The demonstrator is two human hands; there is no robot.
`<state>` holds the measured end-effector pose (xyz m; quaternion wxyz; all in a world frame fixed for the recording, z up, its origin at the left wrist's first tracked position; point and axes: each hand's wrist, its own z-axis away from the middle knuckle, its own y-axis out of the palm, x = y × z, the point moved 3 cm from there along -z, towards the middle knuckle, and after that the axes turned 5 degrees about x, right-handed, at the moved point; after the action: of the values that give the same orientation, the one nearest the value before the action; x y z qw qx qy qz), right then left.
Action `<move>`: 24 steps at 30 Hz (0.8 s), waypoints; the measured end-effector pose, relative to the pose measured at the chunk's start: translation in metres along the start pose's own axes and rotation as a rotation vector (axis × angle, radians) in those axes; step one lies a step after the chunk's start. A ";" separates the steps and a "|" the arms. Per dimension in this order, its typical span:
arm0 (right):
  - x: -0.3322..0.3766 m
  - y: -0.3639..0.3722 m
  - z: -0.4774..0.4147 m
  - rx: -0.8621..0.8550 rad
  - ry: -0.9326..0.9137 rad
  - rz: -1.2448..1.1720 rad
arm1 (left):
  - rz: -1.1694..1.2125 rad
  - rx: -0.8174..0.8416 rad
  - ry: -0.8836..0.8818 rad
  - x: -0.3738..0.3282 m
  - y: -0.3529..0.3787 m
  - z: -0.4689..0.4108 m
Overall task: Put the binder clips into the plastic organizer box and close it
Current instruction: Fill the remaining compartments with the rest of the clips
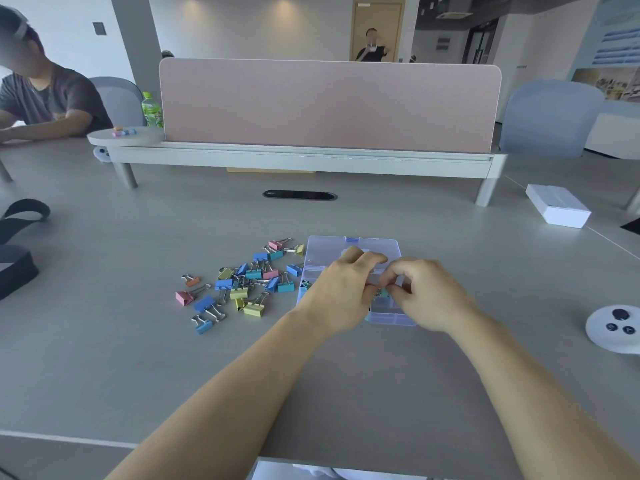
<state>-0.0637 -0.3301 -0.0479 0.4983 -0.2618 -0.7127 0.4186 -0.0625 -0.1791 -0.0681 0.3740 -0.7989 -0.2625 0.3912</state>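
A clear plastic organizer box [391, 318] lies open on the grey table, its lid [325, 249] folded back flat on the far side. Several coloured binder clips [239, 284] lie scattered to its left, and a few sit in the box's left compartment [304, 285]. My left hand [341, 289] and my right hand [422, 292] meet over the middle of the box. Together their fingertips pinch a small green binder clip [382, 292], mostly hidden by the fingers.
A pink divider screen [329, 105] on a raised shelf crosses the back of the table. A white box [557, 209] lies at the right, a round white controller [616, 327] near the right edge, a dark bag [14, 258] at the left. A person sits at the far left.
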 end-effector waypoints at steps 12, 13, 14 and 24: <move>-0.003 0.003 0.000 0.011 0.070 -0.155 | 0.031 0.009 -0.032 0.000 -0.002 0.001; -0.002 0.002 0.000 0.021 0.065 -0.132 | 0.040 0.010 -0.036 0.000 -0.002 0.001; -0.001 0.002 0.000 0.028 0.058 -0.107 | 0.045 0.014 -0.040 0.000 -0.002 0.001; 0.004 -0.001 0.002 0.009 -0.020 0.188 | 0.057 0.048 -0.028 -0.003 0.001 0.001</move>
<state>-0.0668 -0.3281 -0.0452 0.4507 -0.3213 -0.6880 0.4693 -0.0645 -0.1813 -0.0685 0.3780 -0.7912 -0.2355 0.4191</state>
